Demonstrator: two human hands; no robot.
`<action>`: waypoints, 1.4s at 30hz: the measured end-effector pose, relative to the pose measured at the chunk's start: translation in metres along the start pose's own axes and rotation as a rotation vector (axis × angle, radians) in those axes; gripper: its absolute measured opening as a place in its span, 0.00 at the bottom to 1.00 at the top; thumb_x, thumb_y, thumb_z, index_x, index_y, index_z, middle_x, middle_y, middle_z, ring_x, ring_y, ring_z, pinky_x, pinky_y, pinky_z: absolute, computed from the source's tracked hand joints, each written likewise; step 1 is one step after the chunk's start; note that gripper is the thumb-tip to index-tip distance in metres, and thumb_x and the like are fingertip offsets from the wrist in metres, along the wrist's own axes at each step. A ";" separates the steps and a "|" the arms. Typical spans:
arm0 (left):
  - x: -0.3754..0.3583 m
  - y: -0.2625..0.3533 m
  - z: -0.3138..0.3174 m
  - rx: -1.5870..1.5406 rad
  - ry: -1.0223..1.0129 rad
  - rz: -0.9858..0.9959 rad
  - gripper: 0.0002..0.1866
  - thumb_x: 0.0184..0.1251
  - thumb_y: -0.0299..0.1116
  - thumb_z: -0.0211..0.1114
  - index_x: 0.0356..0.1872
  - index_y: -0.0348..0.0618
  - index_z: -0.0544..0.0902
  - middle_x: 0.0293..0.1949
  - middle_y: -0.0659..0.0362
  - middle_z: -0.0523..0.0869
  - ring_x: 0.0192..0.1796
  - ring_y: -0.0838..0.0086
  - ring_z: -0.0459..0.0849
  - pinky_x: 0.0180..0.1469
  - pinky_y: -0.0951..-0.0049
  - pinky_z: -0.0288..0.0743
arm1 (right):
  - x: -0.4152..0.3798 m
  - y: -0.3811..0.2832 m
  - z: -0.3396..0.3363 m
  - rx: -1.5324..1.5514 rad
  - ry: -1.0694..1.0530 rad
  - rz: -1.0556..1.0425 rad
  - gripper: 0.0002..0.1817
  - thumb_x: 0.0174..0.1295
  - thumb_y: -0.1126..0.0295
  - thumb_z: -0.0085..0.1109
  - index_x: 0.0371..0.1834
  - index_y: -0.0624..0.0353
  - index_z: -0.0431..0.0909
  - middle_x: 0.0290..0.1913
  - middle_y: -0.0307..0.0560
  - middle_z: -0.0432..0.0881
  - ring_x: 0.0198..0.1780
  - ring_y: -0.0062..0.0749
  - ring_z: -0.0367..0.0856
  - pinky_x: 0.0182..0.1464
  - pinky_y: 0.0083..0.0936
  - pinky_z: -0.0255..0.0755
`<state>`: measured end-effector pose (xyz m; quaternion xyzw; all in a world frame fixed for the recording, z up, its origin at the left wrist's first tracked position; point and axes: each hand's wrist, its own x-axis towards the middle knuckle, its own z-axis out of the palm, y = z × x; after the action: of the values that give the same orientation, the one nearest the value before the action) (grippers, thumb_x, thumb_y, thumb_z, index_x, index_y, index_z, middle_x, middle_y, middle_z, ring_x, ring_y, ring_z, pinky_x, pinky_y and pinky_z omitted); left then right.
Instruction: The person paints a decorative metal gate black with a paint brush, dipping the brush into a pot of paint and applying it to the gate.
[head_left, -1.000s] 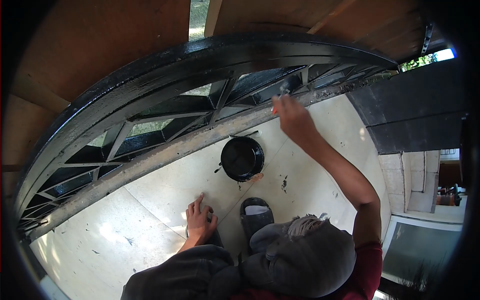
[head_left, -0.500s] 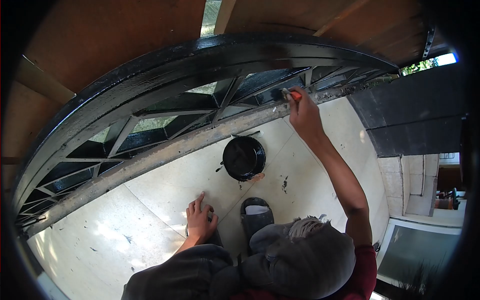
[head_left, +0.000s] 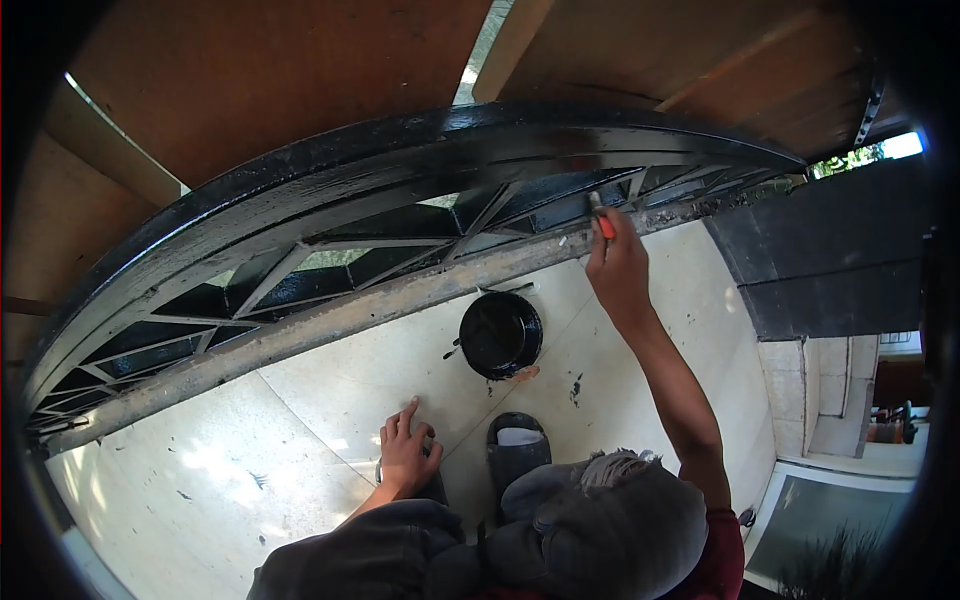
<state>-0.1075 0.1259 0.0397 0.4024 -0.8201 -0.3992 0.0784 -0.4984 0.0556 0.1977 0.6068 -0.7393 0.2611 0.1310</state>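
Observation:
My right hand (head_left: 619, 262) is closed around the orange handle of a paintbrush (head_left: 605, 226), its bristle end pointing up at the lower bars of a black metal grille (head_left: 460, 215). The grille is made of crossing slats, and parts of it have a wet-looking shine. My left hand (head_left: 408, 455) hangs by my knee above the floor, empty, with the index finger stretched out and the others loosely bent. Between the hands, a round black paint pot (head_left: 500, 333) stands on the tiles, dark inside, with smears around its base.
A rough concrete ledge (head_left: 330, 310) runs along the foot of the grille. Pale floor tiles (head_left: 310, 400) carry dark paint spots. Brown wooden panels (head_left: 280, 80) rise behind the grille. At right are a dark panel (head_left: 820, 245), pale steps (head_left: 800, 380) and a white-framed glass pane (head_left: 830, 520).
My right hand has shifted slightly, and the brush has swung from pointing left to pointing upward. The whole view has tilted a little, so the scene sits lower. My left hand keeps its pose.

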 end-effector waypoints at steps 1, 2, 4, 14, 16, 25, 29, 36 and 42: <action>-0.003 0.000 0.000 -0.010 -0.012 0.000 0.11 0.52 0.35 0.70 0.37 0.47 0.84 0.73 0.51 0.70 0.67 0.50 0.69 0.68 0.53 0.64 | -0.001 -0.004 -0.005 -0.061 0.021 -0.014 0.12 0.70 0.76 0.58 0.54 0.66 0.71 0.42 0.61 0.82 0.43 0.59 0.84 0.43 0.42 0.79; -0.005 0.000 0.001 -0.013 -0.012 -0.008 0.11 0.52 0.35 0.70 0.37 0.47 0.84 0.73 0.51 0.70 0.67 0.50 0.69 0.68 0.53 0.64 | -0.001 -0.004 -0.008 -0.123 0.046 -0.029 0.13 0.70 0.77 0.59 0.54 0.65 0.71 0.43 0.60 0.82 0.44 0.59 0.84 0.43 0.42 0.79; -0.003 0.000 0.001 -0.011 -0.012 -0.008 0.11 0.52 0.35 0.69 0.38 0.48 0.84 0.73 0.51 0.70 0.67 0.51 0.69 0.68 0.53 0.64 | -0.014 0.013 0.016 -0.153 0.019 -0.089 0.13 0.69 0.77 0.59 0.54 0.64 0.71 0.43 0.60 0.81 0.44 0.58 0.84 0.44 0.43 0.79; -0.006 -0.007 0.004 -0.011 0.018 0.021 0.11 0.52 0.35 0.70 0.38 0.48 0.84 0.73 0.51 0.70 0.67 0.52 0.70 0.67 0.53 0.65 | 0.006 -0.007 -0.027 -0.080 0.070 0.113 0.11 0.73 0.75 0.55 0.54 0.65 0.71 0.43 0.60 0.81 0.42 0.61 0.83 0.42 0.44 0.78; -0.005 -0.005 0.004 -0.019 0.027 0.020 0.12 0.52 0.35 0.70 0.38 0.48 0.84 0.74 0.51 0.70 0.67 0.52 0.70 0.67 0.53 0.64 | -0.010 0.005 -0.008 -0.121 0.020 0.066 0.11 0.72 0.76 0.55 0.54 0.65 0.71 0.42 0.60 0.81 0.42 0.60 0.83 0.42 0.43 0.78; -0.004 -0.003 0.002 -0.030 -0.002 -0.005 0.10 0.53 0.35 0.70 0.37 0.47 0.84 0.73 0.52 0.70 0.69 0.50 0.68 0.70 0.53 0.63 | 0.006 -0.006 -0.013 0.011 -0.031 0.129 0.12 0.73 0.76 0.55 0.55 0.66 0.73 0.43 0.61 0.81 0.42 0.61 0.84 0.42 0.45 0.78; -0.003 -0.004 0.006 -0.004 0.034 0.021 0.11 0.52 0.35 0.69 0.38 0.48 0.84 0.72 0.50 0.71 0.68 0.51 0.68 0.67 0.53 0.63 | -0.011 -0.001 0.007 -0.133 -0.029 -0.037 0.11 0.73 0.74 0.55 0.56 0.66 0.73 0.42 0.62 0.81 0.40 0.60 0.83 0.41 0.44 0.78; -0.007 -0.008 0.012 -0.005 0.052 0.038 0.10 0.51 0.36 0.70 0.35 0.49 0.84 0.72 0.51 0.71 0.67 0.51 0.69 0.66 0.52 0.63 | -0.010 0.003 0.002 0.116 -0.110 0.294 0.12 0.74 0.73 0.54 0.55 0.68 0.72 0.46 0.65 0.83 0.47 0.60 0.84 0.46 0.41 0.78; -0.004 -0.010 0.016 -0.006 0.088 0.070 0.10 0.49 0.37 0.69 0.34 0.49 0.84 0.71 0.50 0.72 0.66 0.51 0.69 0.64 0.52 0.63 | -0.017 0.005 -0.004 -0.110 -0.037 0.031 0.12 0.71 0.76 0.56 0.54 0.68 0.73 0.45 0.63 0.81 0.44 0.59 0.83 0.46 0.43 0.77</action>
<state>-0.1060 0.1351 0.0225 0.3906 -0.8281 -0.3806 0.1297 -0.5002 0.0723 0.1916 0.5920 -0.7639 0.2109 0.1466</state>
